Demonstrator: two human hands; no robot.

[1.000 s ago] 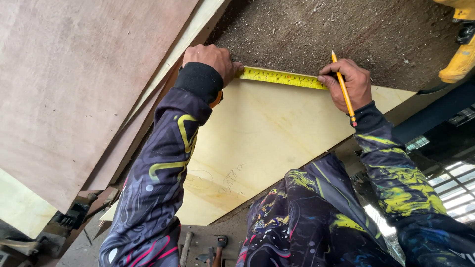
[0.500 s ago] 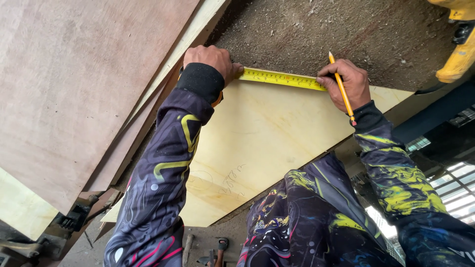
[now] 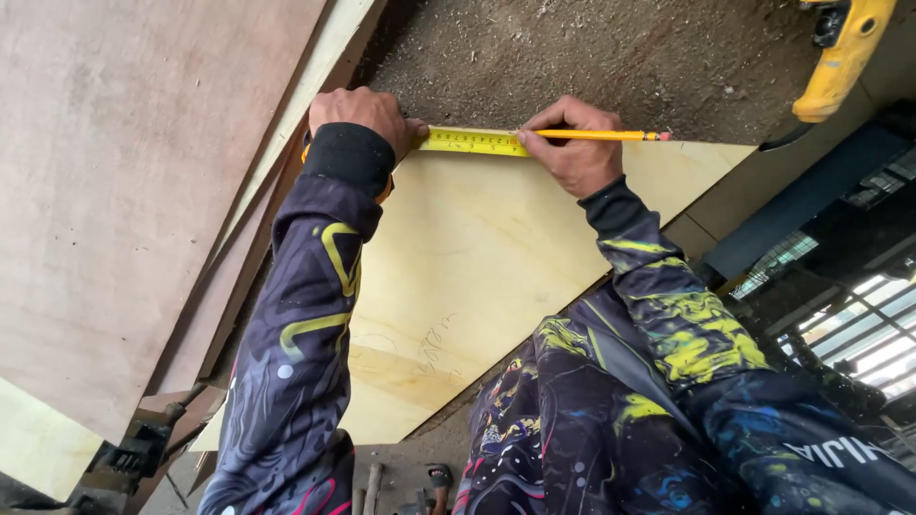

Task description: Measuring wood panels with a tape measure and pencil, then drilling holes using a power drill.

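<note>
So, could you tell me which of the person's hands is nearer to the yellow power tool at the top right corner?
Right. The right hand, holding the pencil on the tape measure, lies closer to the yellow power tool. The left hand pins the tape's far end, farther away.

I see brown plywood sheets (image 3: 124,191) stacked at left, a yellow power tool (image 3: 844,52) upper right, dusty floor (image 3: 592,62) between.

sleeves: long, dark navy-black, marbled print with yellow swirls and small pale dots
left sleeve (image 3: 305,315): black ribbed cuff at wrist, bold yellow loops on forearm, pink-red streaks near shoulder
right sleeve (image 3: 668,305): dense yellow-green blotches, white lettering near shoulder
trousers (image 3: 563,420): same dark marbled print, yellow and blue splashes
hands: bare, no gloves
</note>
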